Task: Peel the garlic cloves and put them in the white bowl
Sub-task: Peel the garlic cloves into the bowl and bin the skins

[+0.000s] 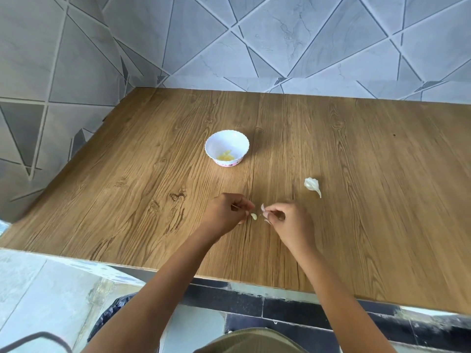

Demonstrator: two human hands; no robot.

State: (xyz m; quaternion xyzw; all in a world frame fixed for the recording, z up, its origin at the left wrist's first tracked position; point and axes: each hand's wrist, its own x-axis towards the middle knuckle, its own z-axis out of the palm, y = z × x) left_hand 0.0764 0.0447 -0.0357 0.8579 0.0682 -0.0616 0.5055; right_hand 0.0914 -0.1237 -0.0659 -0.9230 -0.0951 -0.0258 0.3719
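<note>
Forearms [163,271] are reaching in: left hand [226,212] pinching a clove [254,216], right hand [288,218] pinching torn skin [262,207] beside it. White bowl [212,138] is sitting well beyond, so the slick clove could be slipping out.

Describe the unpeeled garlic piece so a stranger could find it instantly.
On the wooden table, look right of the white bowl and just beyond the right hand. The unpeeled garlic piece lies there alone. Unlike the yellowish peeled cloves in the bowl, it is papery white with a pointed tail.
</note>
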